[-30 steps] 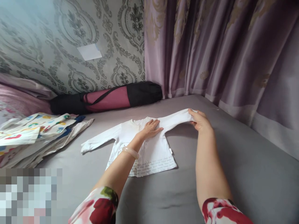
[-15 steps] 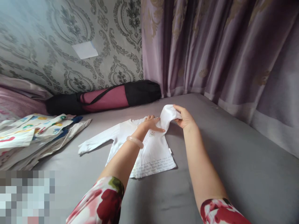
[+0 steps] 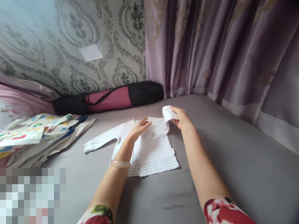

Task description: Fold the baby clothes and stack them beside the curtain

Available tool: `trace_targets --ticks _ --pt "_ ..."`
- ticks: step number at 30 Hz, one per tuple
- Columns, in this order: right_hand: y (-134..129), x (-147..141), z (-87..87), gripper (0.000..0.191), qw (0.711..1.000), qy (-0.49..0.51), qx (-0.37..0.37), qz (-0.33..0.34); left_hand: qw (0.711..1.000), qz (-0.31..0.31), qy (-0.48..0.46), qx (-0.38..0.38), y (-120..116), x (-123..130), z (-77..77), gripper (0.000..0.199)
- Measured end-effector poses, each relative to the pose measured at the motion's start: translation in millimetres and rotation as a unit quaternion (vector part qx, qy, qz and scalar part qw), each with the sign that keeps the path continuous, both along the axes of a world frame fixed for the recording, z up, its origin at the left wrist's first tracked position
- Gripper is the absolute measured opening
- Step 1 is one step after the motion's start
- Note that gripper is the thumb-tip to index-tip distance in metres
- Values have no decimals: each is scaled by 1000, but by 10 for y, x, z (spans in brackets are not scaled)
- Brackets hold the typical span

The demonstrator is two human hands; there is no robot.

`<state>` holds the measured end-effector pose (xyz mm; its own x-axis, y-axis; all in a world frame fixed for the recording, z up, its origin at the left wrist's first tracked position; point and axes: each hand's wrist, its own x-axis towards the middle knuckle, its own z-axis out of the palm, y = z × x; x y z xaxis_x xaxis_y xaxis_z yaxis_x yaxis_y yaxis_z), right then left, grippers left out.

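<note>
On my feed I saw a long bag, maroon mid-section w/ black ends + a strap, lying along the far edge of the grey bed. Behind it I had patterned wallpaper w/ a white sheet on it; purple curtains hung R. Far L: pink fabric, nr a pile of clothes, multicolored print on top. Btm L corner was pixelated.

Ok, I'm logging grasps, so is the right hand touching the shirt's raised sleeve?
Touching. The head view shows the right hand pinching the end of the raised sleeve, the cloth running straight into its fingers.
</note>
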<state>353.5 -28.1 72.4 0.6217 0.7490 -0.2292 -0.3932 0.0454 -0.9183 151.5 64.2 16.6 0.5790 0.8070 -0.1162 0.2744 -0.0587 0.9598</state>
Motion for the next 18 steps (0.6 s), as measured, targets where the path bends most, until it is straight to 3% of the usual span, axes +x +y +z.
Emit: trace_targets --ticks 4,7,13,15,18 --pt "92 -241 -14 10 996 -73 -46 27 972 87 -157 -148 4 -239 -115 40" --pt "168 -447 -84 8 990 -117 -57 60 953 114 -196 -202 40 -288 -171 29" --pt "188 -735 -204 27 959 -44 -13 279 939 117 -220 -237 90 -284 -158 40" --pt "185 -712 -195 35 960 -24 -21 277 936 103 -232 -245 93 -285 -151 45" --pt "189 -531 -158 43 977 -10 -14 214 939 102 -227 -236 91 -284 -174 39"
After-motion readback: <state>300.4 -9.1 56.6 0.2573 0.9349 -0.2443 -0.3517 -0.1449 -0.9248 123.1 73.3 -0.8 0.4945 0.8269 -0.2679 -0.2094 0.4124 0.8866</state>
